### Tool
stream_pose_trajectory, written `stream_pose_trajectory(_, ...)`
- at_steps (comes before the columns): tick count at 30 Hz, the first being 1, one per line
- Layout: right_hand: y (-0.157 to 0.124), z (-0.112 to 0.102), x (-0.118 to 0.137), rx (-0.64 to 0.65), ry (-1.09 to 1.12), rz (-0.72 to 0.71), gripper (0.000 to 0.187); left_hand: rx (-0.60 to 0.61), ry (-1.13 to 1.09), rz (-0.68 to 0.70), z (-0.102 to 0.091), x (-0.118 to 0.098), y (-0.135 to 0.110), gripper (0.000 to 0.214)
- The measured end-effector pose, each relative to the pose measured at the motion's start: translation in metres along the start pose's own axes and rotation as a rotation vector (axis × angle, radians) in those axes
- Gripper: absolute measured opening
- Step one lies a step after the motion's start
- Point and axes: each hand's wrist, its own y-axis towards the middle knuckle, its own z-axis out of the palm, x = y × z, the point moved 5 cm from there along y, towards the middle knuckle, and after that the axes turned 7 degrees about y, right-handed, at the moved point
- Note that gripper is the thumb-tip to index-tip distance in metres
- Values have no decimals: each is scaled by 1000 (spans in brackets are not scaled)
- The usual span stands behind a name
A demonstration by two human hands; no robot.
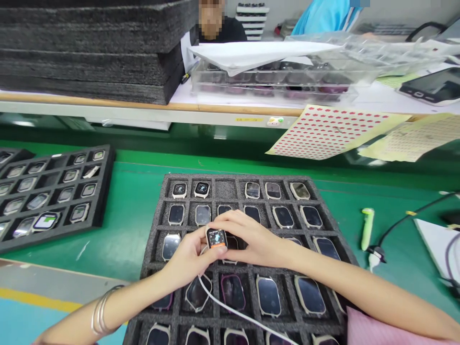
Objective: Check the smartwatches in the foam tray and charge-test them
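I'm pinching a lit square watch (216,238) from both sides, my left grip (189,258) and right grip (250,235) holding it above a dark foam tray (225,189) of other watches (269,295). My right arm (323,268) is hiding some compartments, and a white cable (237,312) is trailing from under my left grip across the tray; I can't tell whether it's joining the watch. A second tray (107,191) is sitting leftward on the green desk (132,206), while a pale green stick (367,230) is lying to the right. Ahead, a shelf (215,116) is carrying stacked black foam (89,62) and clear plastic trays (266,88), a red-spotted sheet (323,134) hanging over its edge.
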Motion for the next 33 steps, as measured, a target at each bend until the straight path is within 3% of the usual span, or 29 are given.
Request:
stream_pose_trajectory(3,-3,7,3,-25,-145,4,40,15,16,-3,0,0,-1,31)
stream_pose_trajectory(6,0,1,7,-36,-80,12,40,24,-7,33,0,-1,-1,43)
stream_pose_trajectory(9,11,-21,0,-104,8,8,43,61,-16,33,2,1,-1,62)
stream_pose_trajectory(12,26,-49,-25,-231,-232,62,42,110,37,-26,5,5,-2,47)
stream_pose_trajectory(16,38,-59,-55,-150,-527,172,35,140,88,-12,7,2,-4,39)
stream_pose_trajectory(20,31,-61,-45,-40,-622,208,29,180,97,-9,8,-2,-5,37)
stream_pose_trajectory(24,10,-83,-34,-7,-772,365,23,211,107,-56,11,-9,0,33)
stream_pose_trajectory(29,-1,-94,-42,86,-813,435,19,233,89,-39,27,-28,21,23)
stream_pose_trajectory(33,0,-96,-50,22,-805,445,19,224,-3,-48,34,-34,46,27)
